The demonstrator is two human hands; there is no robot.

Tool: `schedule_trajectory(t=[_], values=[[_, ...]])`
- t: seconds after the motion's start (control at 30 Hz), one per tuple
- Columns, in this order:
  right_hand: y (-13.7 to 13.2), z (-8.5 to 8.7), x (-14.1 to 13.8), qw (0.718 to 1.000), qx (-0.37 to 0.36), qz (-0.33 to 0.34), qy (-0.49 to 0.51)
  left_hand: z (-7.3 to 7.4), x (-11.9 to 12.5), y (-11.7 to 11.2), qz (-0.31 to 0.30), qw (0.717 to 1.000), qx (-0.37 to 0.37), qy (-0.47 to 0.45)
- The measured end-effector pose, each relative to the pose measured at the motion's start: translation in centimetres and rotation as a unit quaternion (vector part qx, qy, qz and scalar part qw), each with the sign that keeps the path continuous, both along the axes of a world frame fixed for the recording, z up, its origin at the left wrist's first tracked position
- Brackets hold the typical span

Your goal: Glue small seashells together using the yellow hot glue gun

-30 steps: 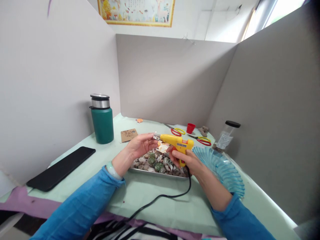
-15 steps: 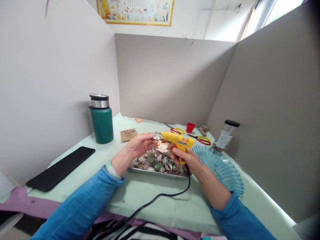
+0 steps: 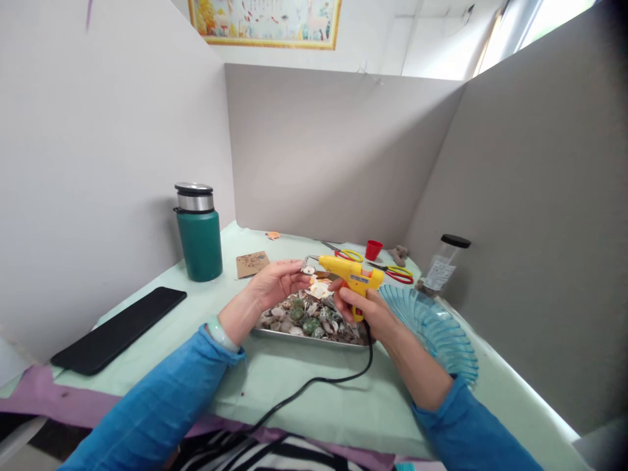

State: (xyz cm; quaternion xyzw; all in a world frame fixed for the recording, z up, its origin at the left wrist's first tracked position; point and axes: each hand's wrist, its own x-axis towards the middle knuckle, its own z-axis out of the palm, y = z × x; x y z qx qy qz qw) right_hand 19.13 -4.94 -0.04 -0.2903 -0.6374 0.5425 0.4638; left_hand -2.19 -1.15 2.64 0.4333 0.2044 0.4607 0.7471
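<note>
My right hand [image 3: 364, 309] is wrapped round the grip of a yellow glue gun [image 3: 349, 275], whose black cord [image 3: 314, 386] trails toward me over the table edge. The gun's nozzle points left at a small pale shell [image 3: 308, 267] pinched in the fingertips of my left hand [image 3: 275, 284]. Both hands hover over a metal tray [image 3: 304, 335] filled with several mixed shells.
A green flask [image 3: 199, 233] stands at the left, a black phone [image 3: 120, 329] lies near the front left. A ribbed blue plastic dish [image 3: 432, 330] sits right of the tray. Behind lie scissors [image 3: 396, 271], a red cup [image 3: 373, 250], a brown card [image 3: 252, 264] and a clear jar [image 3: 444, 265].
The glue gun has shifted slightly up and right, its tip staying at the shell. My left hand has barely moved.
</note>
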Motion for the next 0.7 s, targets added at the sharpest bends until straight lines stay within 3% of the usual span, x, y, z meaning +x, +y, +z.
schedule_trajectory(t=[0.7], values=[[-0.31,0.15,-0.28,0.999,-0.026,0.016,-0.035,-0.37,-0.33,0.29,-0.003,1.0,0.003,-0.007]])
